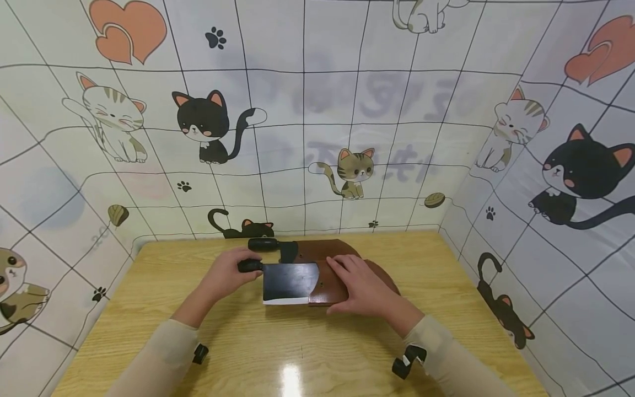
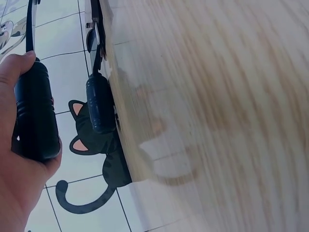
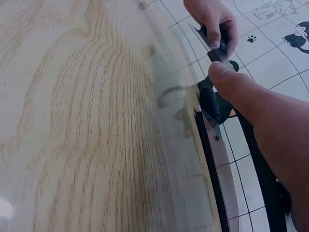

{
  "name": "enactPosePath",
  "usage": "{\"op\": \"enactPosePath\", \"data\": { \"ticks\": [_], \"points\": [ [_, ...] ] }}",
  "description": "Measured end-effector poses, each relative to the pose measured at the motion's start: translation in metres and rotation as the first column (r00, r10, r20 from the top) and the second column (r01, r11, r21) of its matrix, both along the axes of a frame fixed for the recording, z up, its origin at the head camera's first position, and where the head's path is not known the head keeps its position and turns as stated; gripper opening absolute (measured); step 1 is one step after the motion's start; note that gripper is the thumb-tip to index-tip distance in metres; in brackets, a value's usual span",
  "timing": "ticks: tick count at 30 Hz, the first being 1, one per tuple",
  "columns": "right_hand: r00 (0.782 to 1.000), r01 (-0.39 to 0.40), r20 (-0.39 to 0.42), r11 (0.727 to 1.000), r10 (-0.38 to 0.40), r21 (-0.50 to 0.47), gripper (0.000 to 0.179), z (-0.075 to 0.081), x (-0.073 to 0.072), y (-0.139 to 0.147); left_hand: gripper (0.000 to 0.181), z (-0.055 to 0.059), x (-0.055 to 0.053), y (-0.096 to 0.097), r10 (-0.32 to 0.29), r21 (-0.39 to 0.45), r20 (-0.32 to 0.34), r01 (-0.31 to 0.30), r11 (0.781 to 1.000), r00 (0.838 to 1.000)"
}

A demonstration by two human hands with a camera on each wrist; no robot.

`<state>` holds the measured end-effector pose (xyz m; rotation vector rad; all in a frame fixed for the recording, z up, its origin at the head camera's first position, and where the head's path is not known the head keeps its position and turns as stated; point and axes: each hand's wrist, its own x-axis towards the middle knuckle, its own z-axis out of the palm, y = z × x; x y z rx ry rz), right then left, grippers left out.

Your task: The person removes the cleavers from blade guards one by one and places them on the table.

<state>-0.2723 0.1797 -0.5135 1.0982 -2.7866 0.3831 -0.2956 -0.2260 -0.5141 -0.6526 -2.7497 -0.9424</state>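
A cleaver with a black handle and broad dark blade (image 1: pixel 289 282) is held over the table, its blade partly inside a brown sheath (image 1: pixel 327 289). My left hand (image 1: pixel 227 275) grips the cleaver's ridged handle (image 2: pixel 37 113), thumb lying along its top end in the left wrist view. On the right, my right hand (image 1: pixel 364 286) holds the sheath between thumb and fingers; the right wrist view shows the thumb (image 3: pixel 241 92) across its edge. Just behind lies a second knife (image 1: pixel 263 244), black-handled, with its blade mostly inside another brown sheath (image 1: pixel 319 250).
The light wooden table (image 1: pixel 238 353) has its back edge against a white grid-patterned cloth wall (image 1: pixel 278 143) printed with cartoon cats. Side walls of the same cloth stand left and right. The second knife lies near that back edge.
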Motion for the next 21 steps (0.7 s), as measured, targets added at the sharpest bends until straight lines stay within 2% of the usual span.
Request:
{"op": "enactPosePath", "data": {
  "ticks": [11, 21],
  "points": [
    [1.0, 0.0, 0.021, 1.0, 0.0, 0.0, 0.125, 0.003, 0.004, 0.006, 0.034, -0.007, -0.001, -0.015, -0.001, 0.006, -0.019, 0.002, 1.0, 1.0],
    [1.0, -0.007, 0.026, 1.0, 0.007, 0.016, 0.124, 0.002, 0.003, 0.011, 0.034, -0.008, 0.001, -0.023, -0.007, 0.011, -0.008, 0.007, 1.0, 1.0]
  ]
}}
